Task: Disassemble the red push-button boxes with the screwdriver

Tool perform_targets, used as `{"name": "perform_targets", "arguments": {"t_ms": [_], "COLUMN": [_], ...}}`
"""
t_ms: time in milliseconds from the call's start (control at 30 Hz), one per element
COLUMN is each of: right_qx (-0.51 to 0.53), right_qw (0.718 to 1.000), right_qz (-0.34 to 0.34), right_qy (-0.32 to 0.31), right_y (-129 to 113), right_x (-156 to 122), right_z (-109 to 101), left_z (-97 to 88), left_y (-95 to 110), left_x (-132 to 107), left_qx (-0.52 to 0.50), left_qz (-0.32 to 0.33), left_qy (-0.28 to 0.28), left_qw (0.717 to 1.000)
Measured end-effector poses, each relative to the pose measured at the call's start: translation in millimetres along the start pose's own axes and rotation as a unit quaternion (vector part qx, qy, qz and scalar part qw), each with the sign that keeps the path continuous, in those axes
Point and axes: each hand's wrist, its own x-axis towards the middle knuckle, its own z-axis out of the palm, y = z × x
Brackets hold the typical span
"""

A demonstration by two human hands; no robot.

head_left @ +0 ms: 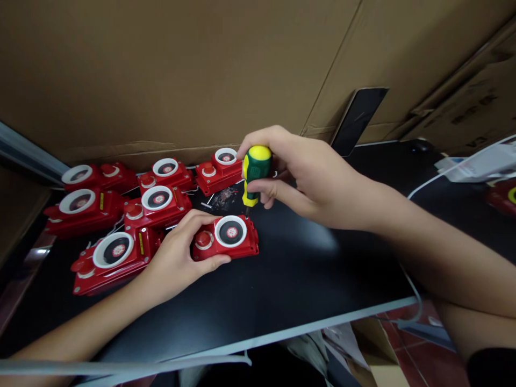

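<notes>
The left hand [177,253] grips a red unit [228,236], its thumb along the near side and its fingers over the far left part. The unit lies flat on the black tabletop [290,279], its red button [203,238] just beside the left fingers and its white-rimmed round part [230,232] to the right of them.

The right hand [318,174] has its fingers curled closely around the green and yellow handle of a screwdriver [258,165]. The shaft points down below these fingers, with the tip at the far right corner of the held unit.

To the left of the left fingers and beyond them sit 6 more red units [156,199]. Loose dark bits [226,199] lie between the 2 hands' fingers, slightly beyond the held unit. A dark flat panel [358,121] leans against cardboard [226,70], well to the right of the right fingers.
</notes>
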Motion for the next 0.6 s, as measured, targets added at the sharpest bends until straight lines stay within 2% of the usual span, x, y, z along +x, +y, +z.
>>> {"name": "perform_targets", "arguments": {"t_ms": [200,300,433,600], "right_qx": [-0.082,-0.122,-0.111,-0.098], "right_qw": [0.996,0.992,0.993,0.994], "right_qz": [-0.031,-0.020,0.023,0.036], "right_qy": [0.019,0.031,0.032,0.027], "right_y": [-9,-10,-11,-12], "right_x": [-2,-4,-5,-6], "right_z": [0,-2,-5,-5], "left_z": [1.2,1.3,1.3,1.8], "left_y": [0,0,-1,-1], "left_x": [1,0,-1,-2], "left_qx": [-0.006,-0.006,-0.005,-0.008], "left_qz": [0.004,0.006,0.008,-0.001], "left_qy": [-0.001,0.001,0.005,0.008], "left_qw": [1.000,1.000,1.000,1.000]}}
